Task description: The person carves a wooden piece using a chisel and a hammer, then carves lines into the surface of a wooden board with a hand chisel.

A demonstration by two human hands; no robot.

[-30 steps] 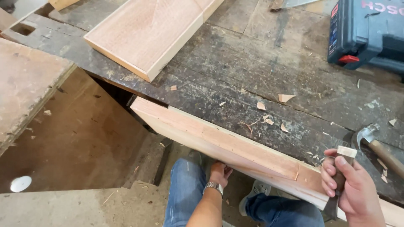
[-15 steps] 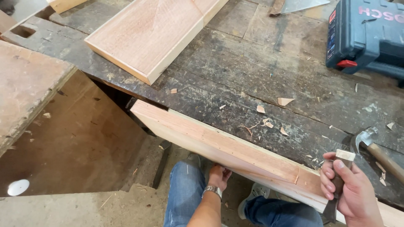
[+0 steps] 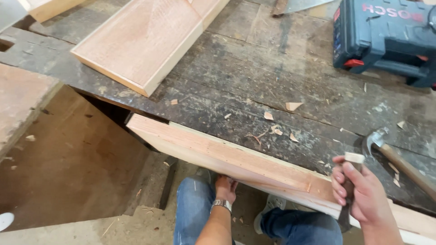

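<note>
A long pale wooden board (image 3: 227, 159) lay on edge against the near side of the dark, scarred workbench (image 3: 254, 86). The left hand (image 3: 225, 187) reached under the board, fingers curled against its lower edge. The right hand (image 3: 361, 195) was fisted around a wooden-handled chisel (image 3: 350, 181) just over the board. A claw hammer (image 3: 395, 156) rested beyond it, among wood chips (image 3: 281, 122).
</note>
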